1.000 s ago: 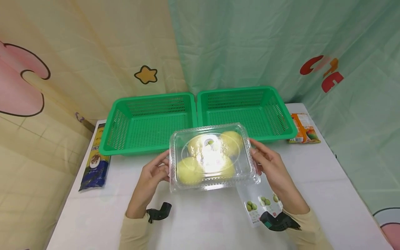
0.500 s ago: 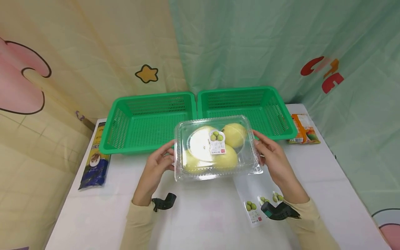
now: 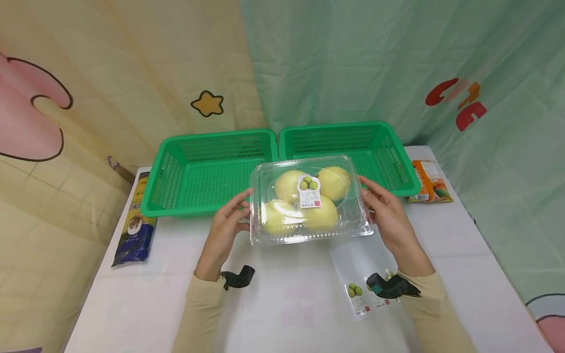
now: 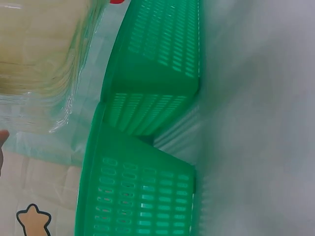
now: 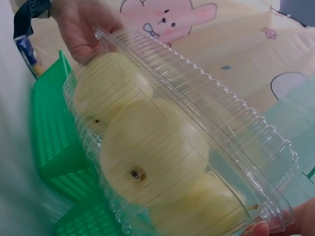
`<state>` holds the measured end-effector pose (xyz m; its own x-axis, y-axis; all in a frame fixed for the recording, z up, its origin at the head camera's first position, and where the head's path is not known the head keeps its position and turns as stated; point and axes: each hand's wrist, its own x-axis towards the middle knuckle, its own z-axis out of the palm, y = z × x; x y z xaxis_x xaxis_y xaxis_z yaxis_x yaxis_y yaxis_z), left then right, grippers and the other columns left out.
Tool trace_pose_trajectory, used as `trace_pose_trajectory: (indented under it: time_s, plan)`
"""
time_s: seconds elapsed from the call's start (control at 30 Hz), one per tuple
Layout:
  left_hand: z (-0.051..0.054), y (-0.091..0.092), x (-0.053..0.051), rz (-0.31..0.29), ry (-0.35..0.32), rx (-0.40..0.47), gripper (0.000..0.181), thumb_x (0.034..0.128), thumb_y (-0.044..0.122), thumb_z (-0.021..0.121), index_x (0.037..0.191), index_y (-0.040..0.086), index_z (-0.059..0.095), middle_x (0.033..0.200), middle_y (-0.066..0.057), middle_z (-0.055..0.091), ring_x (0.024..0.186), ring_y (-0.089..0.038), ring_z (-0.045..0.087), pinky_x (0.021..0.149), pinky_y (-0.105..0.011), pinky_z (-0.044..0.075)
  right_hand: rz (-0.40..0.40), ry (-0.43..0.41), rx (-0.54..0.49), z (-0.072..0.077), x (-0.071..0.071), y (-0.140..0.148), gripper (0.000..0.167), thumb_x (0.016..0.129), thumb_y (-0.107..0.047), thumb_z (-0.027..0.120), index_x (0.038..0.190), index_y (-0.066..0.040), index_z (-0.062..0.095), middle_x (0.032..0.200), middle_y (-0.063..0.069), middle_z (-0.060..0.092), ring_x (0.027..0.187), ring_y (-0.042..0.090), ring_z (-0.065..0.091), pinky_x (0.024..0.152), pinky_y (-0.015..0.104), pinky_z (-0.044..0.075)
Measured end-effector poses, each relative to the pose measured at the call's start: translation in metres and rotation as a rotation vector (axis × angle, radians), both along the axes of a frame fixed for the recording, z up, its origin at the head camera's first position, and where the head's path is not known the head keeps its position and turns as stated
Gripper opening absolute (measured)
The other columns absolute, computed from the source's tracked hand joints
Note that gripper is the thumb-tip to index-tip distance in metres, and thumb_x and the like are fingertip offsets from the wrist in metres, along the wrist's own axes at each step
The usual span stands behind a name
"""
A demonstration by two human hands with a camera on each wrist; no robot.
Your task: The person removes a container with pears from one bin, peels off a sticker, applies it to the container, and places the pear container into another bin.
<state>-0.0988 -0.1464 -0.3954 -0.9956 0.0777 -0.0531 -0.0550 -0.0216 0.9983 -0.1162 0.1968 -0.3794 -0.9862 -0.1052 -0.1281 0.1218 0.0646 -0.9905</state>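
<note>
A clear plastic clamshell box with several round yellow pears inside is held up above the table. Its lid carries a white label with a picture of green fruit and handwriting. My left hand grips the box's left end, and my right hand grips the right end. In the right wrist view the box is seen from below, its pears pressed close to the ribbed wall. Fingers under the box are partly hidden.
Two green baskets stand side by side behind the box. A blue and yellow packet lies at the left, an orange packet at the right. A sheet of fruit labels lies partly under my right wrist.
Both hands have carried the box away from me and slightly right, towards the baskets. Glare has slid off the lid's label, which now shows plainly.
</note>
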Motion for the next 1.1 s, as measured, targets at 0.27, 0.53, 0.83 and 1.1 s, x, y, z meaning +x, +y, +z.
trace_pose_trajectory:
  time_s: [0.27,0.53,0.83,1.1]
  plan:
    - [0.005,0.008,-0.015,-0.013,-0.007,-0.008,0.054,0.095,-0.001,0.05,0.148,0.007,0.048,0.098,0.0,0.053,0.081,-0.007,0.06,0.071,-0.025,0.058,-0.052,0.051,-0.046,0.007,-0.01,0.005,0.056,0.105,-0.031,0.052,0.155,-0.008,0.038,0.111,-0.014,0.058,0.083,0.004,0.049,0.062,0.018,0.039]
    - [0.006,0.018,-0.026,-0.065,-0.007,-0.02,0.056,0.0947,-0.001,0.049,0.15,0.006,0.045,0.099,-0.002,0.052,0.072,-0.006,0.06,0.069,-0.027,0.058,-0.053,0.061,-0.118,0.009,-0.018,0.015,0.057,0.104,-0.03,0.054,0.154,-0.007,0.039,0.121,-0.013,0.058,0.097,0.003,0.054,0.074,0.016,0.047]
    - [0.01,0.026,-0.036,-0.058,-0.01,-0.067,0.053,0.0972,0.005,0.051,0.15,0.01,0.047,0.094,0.002,0.054,0.082,-0.009,0.06,0.069,-0.026,0.057,-0.055,0.053,-0.15,0.009,-0.029,0.021,0.057,0.104,-0.03,0.055,0.153,-0.006,0.04,0.12,-0.012,0.059,0.091,0.004,0.055,0.067,0.014,0.046]
    - [0.014,0.032,-0.058,-0.058,0.003,-0.06,0.05,0.102,0.026,0.054,0.149,0.011,0.047,0.09,0.003,0.058,0.08,-0.011,0.059,0.067,-0.025,0.057,-0.038,0.021,-0.085,0.015,-0.045,0.026,0.059,0.105,-0.043,0.047,0.154,-0.011,0.04,0.112,-0.011,0.051,0.085,0.006,0.046,0.065,0.017,0.038]
